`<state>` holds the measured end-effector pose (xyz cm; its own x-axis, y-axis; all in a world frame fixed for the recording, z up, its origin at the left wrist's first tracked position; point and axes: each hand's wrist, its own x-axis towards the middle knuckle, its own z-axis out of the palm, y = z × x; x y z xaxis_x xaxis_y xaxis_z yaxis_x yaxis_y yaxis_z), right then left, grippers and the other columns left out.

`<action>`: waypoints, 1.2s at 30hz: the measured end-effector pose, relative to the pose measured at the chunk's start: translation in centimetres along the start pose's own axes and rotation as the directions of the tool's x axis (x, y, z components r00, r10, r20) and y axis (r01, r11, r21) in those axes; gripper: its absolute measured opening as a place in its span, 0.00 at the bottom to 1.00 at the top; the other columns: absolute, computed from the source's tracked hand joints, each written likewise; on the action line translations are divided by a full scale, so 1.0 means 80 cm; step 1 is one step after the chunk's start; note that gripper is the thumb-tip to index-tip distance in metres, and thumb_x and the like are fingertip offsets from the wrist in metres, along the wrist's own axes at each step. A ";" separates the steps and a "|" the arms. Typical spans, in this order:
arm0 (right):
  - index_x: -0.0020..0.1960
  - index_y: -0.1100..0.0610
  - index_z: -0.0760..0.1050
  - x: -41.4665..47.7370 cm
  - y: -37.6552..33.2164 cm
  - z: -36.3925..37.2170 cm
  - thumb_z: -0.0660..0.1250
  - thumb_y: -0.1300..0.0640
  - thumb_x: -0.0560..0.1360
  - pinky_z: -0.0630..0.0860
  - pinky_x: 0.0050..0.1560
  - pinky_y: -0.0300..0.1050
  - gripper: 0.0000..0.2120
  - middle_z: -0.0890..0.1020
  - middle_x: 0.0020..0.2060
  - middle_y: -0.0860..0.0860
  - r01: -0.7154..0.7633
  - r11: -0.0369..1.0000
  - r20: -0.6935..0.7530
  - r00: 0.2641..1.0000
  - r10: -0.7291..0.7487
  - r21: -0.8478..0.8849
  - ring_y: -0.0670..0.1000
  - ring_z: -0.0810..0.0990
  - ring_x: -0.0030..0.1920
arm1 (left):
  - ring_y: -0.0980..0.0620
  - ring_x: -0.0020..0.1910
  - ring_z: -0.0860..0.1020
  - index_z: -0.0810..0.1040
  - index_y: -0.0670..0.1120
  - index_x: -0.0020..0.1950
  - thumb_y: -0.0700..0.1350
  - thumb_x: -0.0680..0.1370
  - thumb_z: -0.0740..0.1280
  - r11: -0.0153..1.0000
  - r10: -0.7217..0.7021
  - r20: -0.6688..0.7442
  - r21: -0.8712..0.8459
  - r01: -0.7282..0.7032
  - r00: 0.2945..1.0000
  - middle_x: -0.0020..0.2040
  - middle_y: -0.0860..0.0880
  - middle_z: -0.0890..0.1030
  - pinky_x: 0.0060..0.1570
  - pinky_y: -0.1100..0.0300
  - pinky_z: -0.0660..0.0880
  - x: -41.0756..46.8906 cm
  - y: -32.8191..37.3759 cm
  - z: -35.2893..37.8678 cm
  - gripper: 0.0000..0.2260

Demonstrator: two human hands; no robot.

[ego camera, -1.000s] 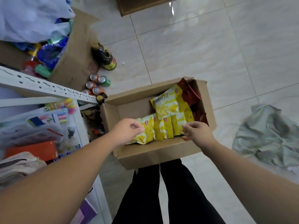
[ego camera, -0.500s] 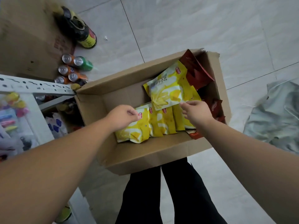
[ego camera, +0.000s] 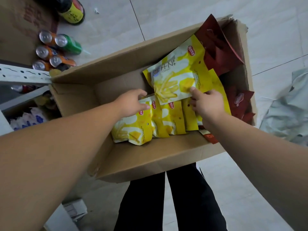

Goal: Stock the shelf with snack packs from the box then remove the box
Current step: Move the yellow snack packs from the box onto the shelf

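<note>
Yellow snack packs (ego camera: 166,120) stand in row inside box (ego camera: 150,157), between hands. Left hand (ego camera: 133,104) grasps one end, right hand (ego camera: 208,105) grasps other end, fingertip on loose pack (ego camera: 175,77) just beyond. Likely light, puffy, slick, crushable: press ends gently, lift together.

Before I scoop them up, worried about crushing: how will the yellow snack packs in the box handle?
The yellow snack packs look puffed and crinkled, so probably light, floppy, easily crushed. Their glossy film may slip; the top pack could slide off.
</note>
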<state>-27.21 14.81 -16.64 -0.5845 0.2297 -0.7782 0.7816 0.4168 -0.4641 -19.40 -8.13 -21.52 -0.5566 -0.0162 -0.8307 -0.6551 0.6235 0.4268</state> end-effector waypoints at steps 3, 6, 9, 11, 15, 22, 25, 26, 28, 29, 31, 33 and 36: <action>0.40 0.54 0.66 -0.001 -0.003 0.005 0.72 0.48 0.77 0.75 0.40 0.51 0.17 0.79 0.35 0.54 0.012 1.000 -0.030 0.999 -0.012 0.014 0.53 0.76 0.36 | 0.47 0.69 0.73 0.72 0.51 0.72 0.52 0.73 0.76 0.999 0.041 0.029 0.022 -0.042 0.999 0.72 0.49 0.74 0.65 0.51 0.73 0.011 0.008 0.014 0.29; 0.40 0.54 0.65 -0.005 -0.008 0.004 0.71 0.48 0.78 0.74 0.39 0.49 0.18 0.81 0.34 0.54 0.022 1.000 -0.027 0.999 -0.022 -0.003 0.51 0.76 0.32 | 0.47 0.66 0.73 0.75 0.49 0.67 0.53 0.72 0.77 0.997 0.054 -0.020 0.052 -0.053 0.998 0.65 0.50 0.78 0.64 0.51 0.72 0.016 0.012 0.027 0.26; 0.39 0.54 0.70 -0.009 -0.010 0.000 0.70 0.48 0.78 0.78 0.40 0.51 0.15 0.84 0.35 0.53 0.070 0.995 0.003 0.998 -0.070 -0.070 0.51 0.78 0.32 | 0.47 0.54 0.76 0.81 0.51 0.56 0.54 0.71 0.77 0.987 0.092 -0.080 0.143 -0.080 0.993 0.56 0.50 0.81 0.58 0.54 0.73 0.013 0.014 0.024 0.17; 0.39 0.54 0.76 -0.010 -0.010 -0.003 0.70 0.49 0.78 0.81 0.44 0.54 0.12 0.85 0.36 0.53 0.117 0.988 0.029 0.993 -0.115 -0.103 0.52 0.81 0.33 | 0.48 0.40 0.80 0.83 0.54 0.45 0.56 0.70 0.78 0.986 0.093 -0.056 0.146 -0.084 0.994 0.46 0.52 0.84 0.47 0.56 0.78 0.011 0.014 0.014 0.09; 0.43 0.54 0.78 -0.010 -0.012 -0.009 0.71 0.50 0.78 0.83 0.49 0.61 0.09 0.86 0.35 0.53 0.124 0.989 0.045 0.992 -0.120 -0.080 0.51 0.87 0.37 | 0.51 0.36 0.83 0.85 0.53 0.39 0.55 0.69 0.78 0.984 0.098 0.001 0.152 -0.097 0.995 0.37 0.52 0.84 0.36 0.59 0.77 0.000 0.021 -0.010 0.07; 0.45 0.52 0.81 -0.028 -0.017 -0.021 0.69 0.51 0.79 0.83 0.50 0.59 0.07 0.87 0.37 0.51 0.209 0.973 0.079 0.976 -0.201 -0.103 0.49 0.87 0.38 | 0.52 0.35 0.80 0.85 0.50 0.40 0.53 0.70 0.78 0.991 0.120 -0.011 0.053 -0.119 0.993 0.36 0.52 0.85 0.37 0.58 0.73 -0.030 0.035 -0.048 0.09; 0.47 0.56 0.82 -0.038 -0.024 -0.029 0.69 0.50 0.79 0.83 0.49 0.60 0.09 0.87 0.38 0.51 0.243 0.961 0.094 0.968 -0.232 -0.133 0.48 0.87 0.38 | 0.58 0.28 0.74 0.85 0.48 0.40 0.53 0.69 0.79 0.994 0.113 -0.057 0.002 -0.114 0.992 0.34 0.52 0.83 0.33 0.60 0.68 -0.045 0.036 -0.058 0.09; 0.48 0.56 0.82 -0.042 -0.028 -0.032 0.68 0.50 0.79 0.83 0.49 0.60 0.10 0.87 0.39 0.50 0.258 0.956 0.102 0.964 -0.246 -0.141 0.47 0.87 0.39 | 0.58 0.25 0.72 0.85 0.48 0.40 0.52 0.70 0.79 0.993 0.112 -0.070 -0.028 -0.114 0.991 0.32 0.52 0.81 0.32 0.61 0.68 -0.050 0.037 -0.062 0.09; 0.48 0.53 0.83 -0.051 -0.036 -0.038 0.68 0.50 0.80 0.84 0.49 0.58 0.08 0.87 0.40 0.48 0.294 0.943 0.113 0.954 -0.279 -0.155 0.46 0.87 0.39 | 0.57 0.24 0.71 0.84 0.48 0.39 0.51 0.70 0.79 0.988 0.123 -0.100 -0.082 -0.131 0.987 0.31 0.53 0.80 0.31 0.60 0.69 -0.063 0.041 -0.071 0.08; 0.47 0.52 0.83 -0.056 -0.042 -0.040 0.68 0.50 0.80 0.84 0.50 0.57 0.08 0.87 0.40 0.47 0.312 0.936 0.117 0.948 -0.295 -0.162 0.46 0.87 0.39 | 0.57 0.26 0.72 0.84 0.49 0.39 0.50 0.70 0.79 0.985 0.131 -0.118 -0.095 -0.142 0.984 0.30 0.53 0.80 0.32 0.60 0.70 -0.069 0.042 -0.077 0.07; 0.47 0.53 0.83 -0.066 -0.055 -0.045 0.67 0.50 0.80 0.84 0.49 0.57 0.09 0.87 0.40 0.48 0.357 0.915 0.131 0.932 -0.337 -0.187 0.46 0.87 0.38 | 0.57 0.29 0.75 0.84 0.49 0.38 0.50 0.70 0.79 0.980 0.153 -0.144 -0.108 -0.169 0.978 0.31 0.53 0.82 0.34 0.60 0.71 -0.085 0.045 -0.089 0.07; 0.46 0.54 0.83 -0.075 -0.070 -0.053 0.67 0.50 0.80 0.83 0.48 0.58 0.11 0.86 0.39 0.49 0.415 0.880 0.163 0.908 -0.386 -0.231 0.45 0.86 0.37 | 0.56 0.32 0.76 0.84 0.48 0.39 0.49 0.70 0.79 0.970 0.175 -0.163 -0.141 -0.198 0.971 0.34 0.50 0.84 0.36 0.59 0.71 -0.103 0.049 -0.100 0.06; 0.44 0.56 0.81 -0.091 -0.095 -0.069 0.66 0.49 0.80 0.83 0.46 0.58 0.13 0.85 0.36 0.50 0.490 0.811 0.212 0.871 -0.443 -0.319 0.43 0.86 0.36 | 0.58 0.32 0.78 0.84 0.49 0.39 0.47 0.71 0.78 0.949 0.185 -0.220 -0.214 -0.233 0.958 0.34 0.51 0.85 0.36 0.61 0.72 -0.134 0.061 -0.119 0.05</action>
<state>-30.09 14.82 -5.14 -0.8092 -0.1706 -0.5622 0.2785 0.7313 -0.6227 -21.51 -12.34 -7.12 -0.7667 -0.0718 -0.6380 -0.6014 0.4282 0.6746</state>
